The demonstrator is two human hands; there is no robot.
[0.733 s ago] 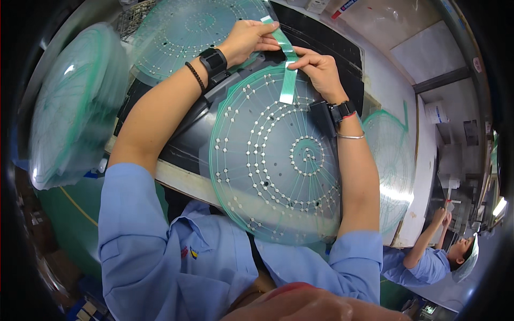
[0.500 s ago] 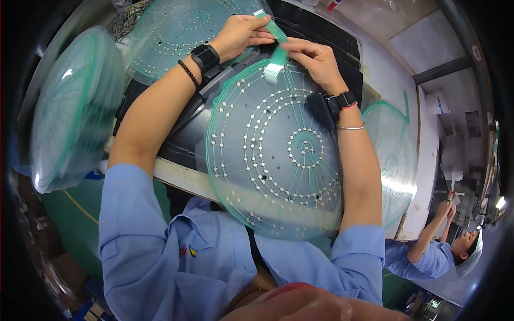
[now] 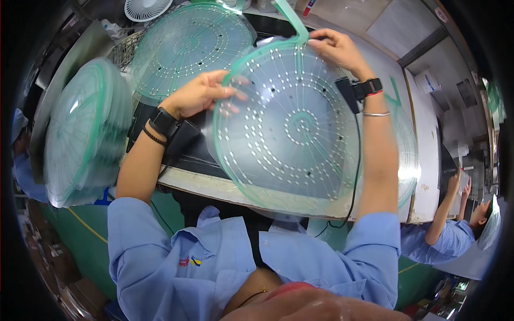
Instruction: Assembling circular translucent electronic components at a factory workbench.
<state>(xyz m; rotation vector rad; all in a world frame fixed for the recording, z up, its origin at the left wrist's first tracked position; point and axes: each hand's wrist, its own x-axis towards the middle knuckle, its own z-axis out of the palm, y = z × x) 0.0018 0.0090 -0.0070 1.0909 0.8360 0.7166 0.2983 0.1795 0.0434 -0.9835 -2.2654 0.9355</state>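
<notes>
A round, see-through film circuit sheet with green traces and rings of small white dots is held up before me, over the table's near edge. My right hand pinches it at the top edge, where its green striped ribbon tail begins and sticks up and away. My left hand is at the sheet's upper left edge, thumb and fingers around the rim. Some of its fingers show blurred through the film.
A second round circuit sheet lies at the back left. A thick stack of such sheets stands left, and another sheet lies right. A small white fan is at the back. A black cable hangs from my right wrist. A co-worker is at right.
My left hand has left the ribbon tail and come down to the sheet's left rim. The tail has swung up and away. My right hand has moved slightly right and up, with the sheet.
</notes>
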